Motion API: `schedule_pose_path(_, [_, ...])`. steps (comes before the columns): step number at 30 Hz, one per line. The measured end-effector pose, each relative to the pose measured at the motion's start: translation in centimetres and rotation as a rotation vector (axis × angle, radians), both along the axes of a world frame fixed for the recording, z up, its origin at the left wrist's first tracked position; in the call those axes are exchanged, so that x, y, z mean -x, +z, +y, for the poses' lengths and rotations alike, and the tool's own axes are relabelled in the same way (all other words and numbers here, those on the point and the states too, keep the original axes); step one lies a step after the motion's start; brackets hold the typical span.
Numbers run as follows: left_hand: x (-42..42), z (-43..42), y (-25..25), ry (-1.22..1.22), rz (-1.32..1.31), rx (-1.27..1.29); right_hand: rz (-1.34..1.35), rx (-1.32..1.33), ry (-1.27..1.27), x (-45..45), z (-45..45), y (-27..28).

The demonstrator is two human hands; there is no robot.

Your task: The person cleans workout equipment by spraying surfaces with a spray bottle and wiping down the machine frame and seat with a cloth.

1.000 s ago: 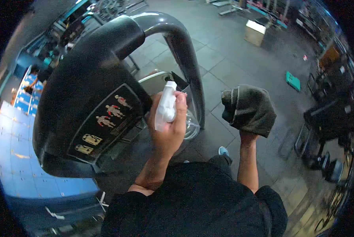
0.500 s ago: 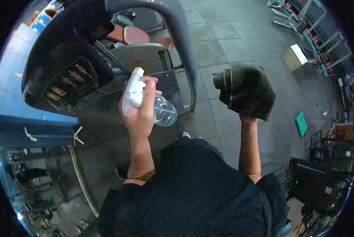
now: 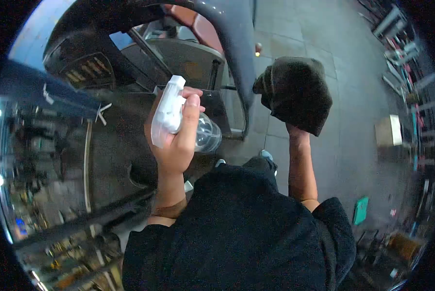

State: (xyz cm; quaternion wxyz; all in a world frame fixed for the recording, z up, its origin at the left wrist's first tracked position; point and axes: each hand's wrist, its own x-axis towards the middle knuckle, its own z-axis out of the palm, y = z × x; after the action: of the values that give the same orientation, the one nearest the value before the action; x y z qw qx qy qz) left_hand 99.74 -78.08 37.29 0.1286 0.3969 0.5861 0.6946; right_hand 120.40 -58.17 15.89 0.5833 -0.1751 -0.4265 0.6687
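My left hand (image 3: 181, 131) is wrapped round the neck of a clear spray bottle (image 3: 209, 135), whose white trigger head points away from me. The bottle's body tilts out to the right of my fingers. A dark cloth (image 3: 299, 92) is draped over my right hand (image 3: 299, 133) and hides its fingers; only the wrist and the heel of the hand show below the cloth. Just ahead of my left hand stands a gym machine (image 3: 239, 63) with a thick grey curved frame.
A reddish padded seat (image 3: 198, 26) sits behind the machine's frame. Grey floor tiles (image 3: 343, 160) run to the right, with a green object (image 3: 360, 210) and a pale box (image 3: 388, 131) on them. At left are a blue-topped ledge (image 3: 48, 87) and a mirror.
The view has turned and I have stepped toward the machine, so its frame appears nearer. Both hands still carry the bottle and the cloth; the cloth sits slightly higher in view.
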Motion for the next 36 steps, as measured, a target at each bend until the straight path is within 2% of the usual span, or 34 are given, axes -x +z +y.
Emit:
schedule_pose_path(4, [-3.9,2.1,-1.5,0.233,0.077,0.027,0.278,0.259,0.45,1.1,6.7,1.6])
schedule_pose_path(7, [-8.2,3.6,-2.5,0.412,0.005,0.024,0.546,0.43,0.895,1.0,10.4,3.0])
schedule_pose_path(9, [-10.8,4.4,-3.5,0.493,-0.04,0.0,0.633,0.508,1.089,0.6,12.2,3.7])
schedule_pose_path(10, [-12.2,4.8,-3.5,0.535,-0.038,0.0,0.627,0.524,1.128,0.6,13.2,4.4])
schedule_pose_path(12, [-14.6,5.5,-4.0,0.632,-0.144,-0.058,0.26,0.503,0.863,0.9,14.6,4.7])
schedule_pose_path(14, [-16.8,6.1,-4.0,0.716,-0.112,-0.083,0.217,0.567,0.915,0.8,16.3,4.3])
schedule_pose_path(16, [-19.0,6.7,-3.7,0.819,-0.114,0.036,0.179,0.62,0.961,1.5,17.2,4.1])
schedule_pose_path(18, [-20.7,7.8,-4.3,0.904,-0.09,-0.031,0.06,0.207,0.814,2.0,17.6,4.0])
schedule_pose_path(20, [-17.9,6.2,-4.4,0.956,-0.102,0.077,0.124,0.263,0.902,6.1,16.1,4.7])
schedule_pose_path(25, [-18.5,6.6,-6.2,1.104,0.007,0.079,0.238,0.426,1.072,9.2,15.4,4.6])
schedule_pose_path(27, [-21.4,7.6,-6.0,1.145,0.015,0.098,0.248,0.43,1.216,8.5,16.3,4.5])
schedule_pose_path(28, [-26.6,9.7,-6.1,1.18,0.028,0.102,0.267,0.423,1.246,5.0,17.9,4.2])
schedule_pose_path(30, [-29.9,11.5,-5.9,1.232,-0.016,0.059,-0.056,-0.057,0.989,4.3,18.5,3.6])
schedule_pose_path(31, [-31.3,12.1,-6.1,1.286,-0.055,0.092,-0.055,-0.066,1.009,3.7,18.3,4.6])
schedule_pose_path(33, [-33.8,13.7,-6.8,1.364,-0.109,0.105,0.046,0.576,1.166,1.6,18.1,6.5])
schedule_pose_path(34, [-34.9,14.6,-7.0,1.393,-0.127,0.102,0.023,0.576,1.192,1.2,18.8,5.7])
schedule_pose_path(36, [-36.2,16.1,-6.9,1.487,-0.154,0.117,0.124,0.508,1.437,1.5,20.0,3.6])
